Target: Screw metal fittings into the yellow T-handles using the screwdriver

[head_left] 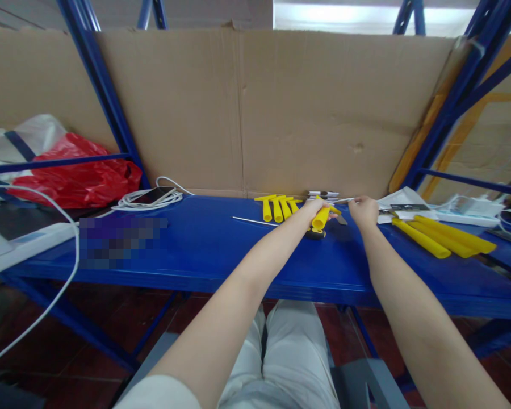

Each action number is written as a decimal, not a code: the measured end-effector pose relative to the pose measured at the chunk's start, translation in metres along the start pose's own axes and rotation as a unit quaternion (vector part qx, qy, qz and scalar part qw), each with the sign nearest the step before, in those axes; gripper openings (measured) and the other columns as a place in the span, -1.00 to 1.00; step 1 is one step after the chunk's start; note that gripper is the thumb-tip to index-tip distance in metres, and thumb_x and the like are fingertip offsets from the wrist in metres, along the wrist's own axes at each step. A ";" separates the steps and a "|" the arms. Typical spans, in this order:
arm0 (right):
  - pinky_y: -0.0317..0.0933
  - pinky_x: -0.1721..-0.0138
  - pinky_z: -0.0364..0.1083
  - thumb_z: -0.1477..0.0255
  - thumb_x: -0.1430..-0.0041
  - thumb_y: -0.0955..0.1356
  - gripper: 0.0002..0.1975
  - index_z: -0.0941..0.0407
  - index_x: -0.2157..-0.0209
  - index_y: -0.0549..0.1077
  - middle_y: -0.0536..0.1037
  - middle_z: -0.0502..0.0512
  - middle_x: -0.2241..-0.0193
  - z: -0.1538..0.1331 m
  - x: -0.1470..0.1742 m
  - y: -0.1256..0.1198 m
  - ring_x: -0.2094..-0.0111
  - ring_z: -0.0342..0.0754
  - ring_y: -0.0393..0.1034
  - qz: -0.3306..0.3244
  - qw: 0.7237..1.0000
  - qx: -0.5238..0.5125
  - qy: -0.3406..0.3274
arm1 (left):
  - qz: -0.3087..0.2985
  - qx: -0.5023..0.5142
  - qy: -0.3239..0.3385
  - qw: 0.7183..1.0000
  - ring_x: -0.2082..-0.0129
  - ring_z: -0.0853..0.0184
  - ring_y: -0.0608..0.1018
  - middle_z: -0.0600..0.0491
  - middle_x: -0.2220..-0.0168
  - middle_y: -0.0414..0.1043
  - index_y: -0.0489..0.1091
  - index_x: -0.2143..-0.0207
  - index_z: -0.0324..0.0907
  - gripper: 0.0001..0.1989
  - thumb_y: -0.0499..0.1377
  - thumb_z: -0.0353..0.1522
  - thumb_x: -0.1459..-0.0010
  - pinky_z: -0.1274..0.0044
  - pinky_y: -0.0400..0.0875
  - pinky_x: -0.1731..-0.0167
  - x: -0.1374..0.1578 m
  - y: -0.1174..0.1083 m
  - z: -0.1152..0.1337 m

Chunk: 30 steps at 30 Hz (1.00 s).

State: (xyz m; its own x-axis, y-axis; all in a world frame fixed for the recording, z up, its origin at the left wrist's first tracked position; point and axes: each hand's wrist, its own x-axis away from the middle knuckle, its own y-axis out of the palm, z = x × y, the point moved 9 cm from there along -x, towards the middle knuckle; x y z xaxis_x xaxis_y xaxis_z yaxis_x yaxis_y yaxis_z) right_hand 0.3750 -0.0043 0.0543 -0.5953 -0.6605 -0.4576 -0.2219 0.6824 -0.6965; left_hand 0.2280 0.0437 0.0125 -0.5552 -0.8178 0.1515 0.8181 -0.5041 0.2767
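Note:
My left hand point(318, 209) is closed around a yellow tube-shaped handle point(321, 219), its round end facing me. Close by on the right, my right hand point(363, 211) has its fingers pinched on a thin whitish strip point(344, 200) that reaches toward the left hand; its exact kind is too small to make out. Under my left forearm lies a screwdriver, its long shaft point(255, 221) pointing left and its black-and-yellow handle point(315, 233) showing below the hand. Several yellow T-shaped handles point(277, 209) stand in a row to the left.
Long yellow tubes point(426, 238) lie at the right beside printed white packets point(402, 209) and a power strip point(472, 210). Leftward on the blue table point(204, 244) are a phone point(155, 196), a coiled white cable point(128, 201) and a red bag point(80, 173). Cardboard point(281, 113) walls the back.

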 end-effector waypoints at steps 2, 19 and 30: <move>0.34 0.05 0.03 0.44 -0.21 0.25 -0.62 0.27 0.09 0.61 0.62 0.43 0.12 -0.005 -0.001 0.010 0.04 0.24 0.49 -0.034 0.999 0.021 -0.026 | 0.065 -0.047 -0.013 0.997 0.46 0.32 0.63 -0.32 0.03 0.53 0.21 -0.26 -0.49 -0.45 0.04 -0.58 -0.20 0.63 0.38 0.62 0.009 -0.018 0.007; 0.23 -0.16 -0.04 0.60 0.03 0.31 -0.55 0.00 0.16 0.67 0.61 0.02 -0.02 -0.053 0.036 0.088 -0.12 0.05 0.40 -0.305 0.909 0.110 -0.261 | 0.190 -0.424 0.349 0.814 -0.33 0.23 0.31 0.12 -0.22 0.42 0.53 -0.05 0.01 -0.37 0.14 -0.68 0.01 0.39 0.20 -0.30 0.134 -0.145 0.087; 0.15 -0.19 0.40 0.56 -0.06 0.28 -0.44 -0.11 -0.05 0.59 0.44 0.15 -0.22 -0.020 0.019 0.077 -0.26 0.33 0.23 -0.258 0.932 0.187 -0.171 | 0.120 -0.602 0.332 0.716 -0.28 0.23 0.39 0.09 -0.25 0.39 0.55 -0.03 0.03 -0.41 0.08 -0.68 -0.08 0.32 0.21 -0.30 0.131 -0.116 0.057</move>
State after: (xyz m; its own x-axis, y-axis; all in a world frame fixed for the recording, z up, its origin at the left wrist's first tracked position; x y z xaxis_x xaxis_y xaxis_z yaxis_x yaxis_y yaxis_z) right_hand 0.3315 0.0421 0.0032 -0.1883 -0.9755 -0.1134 -0.0868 0.1316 -0.9875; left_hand 0.0520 0.0104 0.0545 -0.5102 -0.6706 -0.5385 0.6359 0.1274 -0.7612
